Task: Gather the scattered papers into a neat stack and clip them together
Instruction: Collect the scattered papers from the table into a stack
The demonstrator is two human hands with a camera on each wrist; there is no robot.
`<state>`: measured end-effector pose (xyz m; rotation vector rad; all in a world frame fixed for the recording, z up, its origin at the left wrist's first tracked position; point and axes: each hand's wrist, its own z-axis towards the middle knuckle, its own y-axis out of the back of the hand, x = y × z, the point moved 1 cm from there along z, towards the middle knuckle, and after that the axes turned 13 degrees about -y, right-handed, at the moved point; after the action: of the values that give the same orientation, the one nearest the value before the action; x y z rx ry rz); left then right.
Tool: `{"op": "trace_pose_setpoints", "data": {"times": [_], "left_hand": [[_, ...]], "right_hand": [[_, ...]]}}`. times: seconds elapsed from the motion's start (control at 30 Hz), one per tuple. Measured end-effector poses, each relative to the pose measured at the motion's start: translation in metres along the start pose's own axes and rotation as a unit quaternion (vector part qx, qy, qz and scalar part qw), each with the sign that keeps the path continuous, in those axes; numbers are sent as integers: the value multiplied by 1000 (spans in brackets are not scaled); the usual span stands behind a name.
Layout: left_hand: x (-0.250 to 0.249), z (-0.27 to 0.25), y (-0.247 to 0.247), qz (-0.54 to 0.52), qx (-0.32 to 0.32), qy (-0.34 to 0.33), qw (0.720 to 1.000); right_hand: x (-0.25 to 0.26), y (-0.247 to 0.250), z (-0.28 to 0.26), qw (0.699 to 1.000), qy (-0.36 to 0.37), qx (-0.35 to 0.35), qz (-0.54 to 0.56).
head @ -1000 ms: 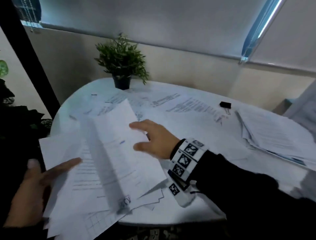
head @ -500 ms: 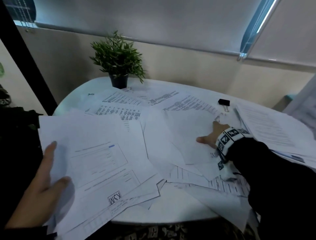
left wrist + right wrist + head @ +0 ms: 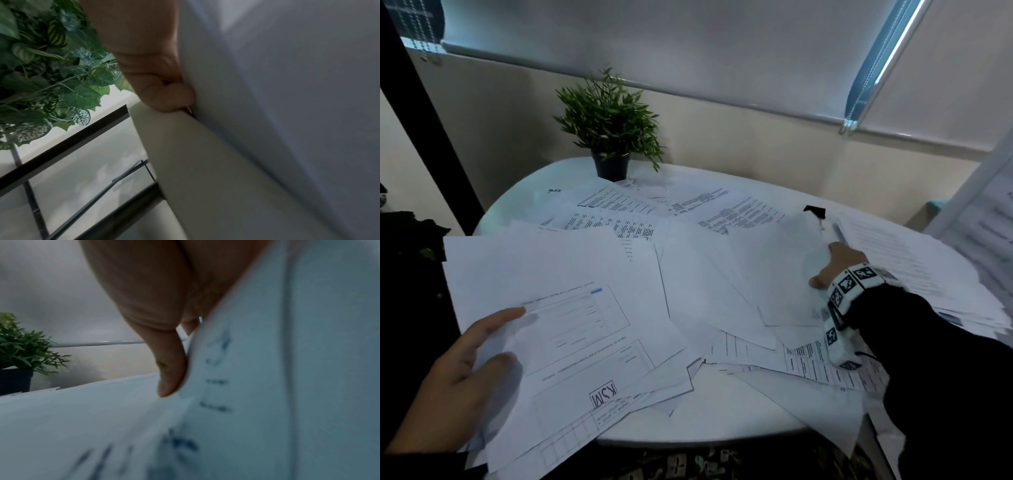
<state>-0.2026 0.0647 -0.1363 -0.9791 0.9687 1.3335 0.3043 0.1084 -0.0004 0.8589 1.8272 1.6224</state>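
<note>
Gripping gathered papers (image 3: 558,308), the left hand (image 3: 462,370); right hand (image 3: 840,263) pinches a far sheet (image 3: 784,270).

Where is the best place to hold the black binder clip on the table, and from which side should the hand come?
Probably by the black body of the binder clip, coming from above: it lies flat beyond the right hand, with papers covering its near side.

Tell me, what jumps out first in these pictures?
A white round table buried under scattered papers. The left hand holds a bundle of sheets at the near left; the right hand grips a sheet on the right. A potted plant stands at the back.
</note>
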Motion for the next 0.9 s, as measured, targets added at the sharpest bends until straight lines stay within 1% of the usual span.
{"op": "trace_pose_setpoints", "data": {"times": [0.07, 0.1, 0.13, 0.2, 0.23, 0.27, 0.3, 0.33, 0.37, 0.4, 0.47, 0.5, 0.53, 0.6, 0.67, 0.73, 0.77, 0.83, 0.87, 0.9], "left_hand": [[5, -1, 2, 8, 0, 16, 1000], [8, -1, 3, 14, 1, 17, 1000], [7, -1, 3, 14, 2, 16, 1000], [9, -1, 4, 46, 5, 6, 999], [11, 0, 6, 61, 11, 6, 998], [12, 1, 7, 67, 10, 14, 998], [11, 1, 8, 55, 6, 31, 998], [7, 1, 7, 53, 8, 43, 998], [4, 1, 5, 54, 12, 47, 997], [1, 0, 3, 62, 10, 47, 997], [-9, -4, -5, 72, 0, 34, 997], [-14, -6, -7, 65, -6, 29, 997], [-18, -7, -8, 54, -17, 35, 998], [-24, -6, -9, 29, -18, 62, 998], [-34, -2, -13, -11, -33, 80, 996], [-45, 0, -17, -80, -67, 85, 991], [-51, 0, -20, -87, -67, 96, 989], [-66, -4, -29, -102, -34, 98, 989], [-73, -4, -32, -124, -31, 97, 987], [-74, -5, -33, -103, -38, 91, 990]], "right_hand": [[0, 6, 0, 998, 22, -54, -10], [1, 11, -2, 997, 36, -71, -14], [1, 15, -4, 996, 48, -72, -13], [1, 23, -9, 996, 69, -52, -3], [0, 28, -13, 996, 73, -37, 25], [-1, 33, -16, 994, 76, -18, 74], [-1, 38, -22, 986, 83, 3, 145], [2, 45, -30, 970, 94, 21, 225], [7, 53, -42, 947, 114, 32, 298], [15, 63, -58, 923, 145, 29, 355], [37, 84, -100, 874, 241, 6, 422], [51, 93, -126, 851, 302, 7, 429], [65, 97, -153, 833, 366, 18, 415], [93, 87, -201, 811, 476, 57, 336], [120, 55, -239, 793, 546, 119, 240], [141, 15, -268, 773, 590, 179, 150], [148, -3, -278, 762, 603, 201, 121], [157, -26, -292, 746, 613, 239, 105], [159, -31, -297, 739, 617, 250, 105], [159, -33, -301, 732, 623, 256, 108]]}}
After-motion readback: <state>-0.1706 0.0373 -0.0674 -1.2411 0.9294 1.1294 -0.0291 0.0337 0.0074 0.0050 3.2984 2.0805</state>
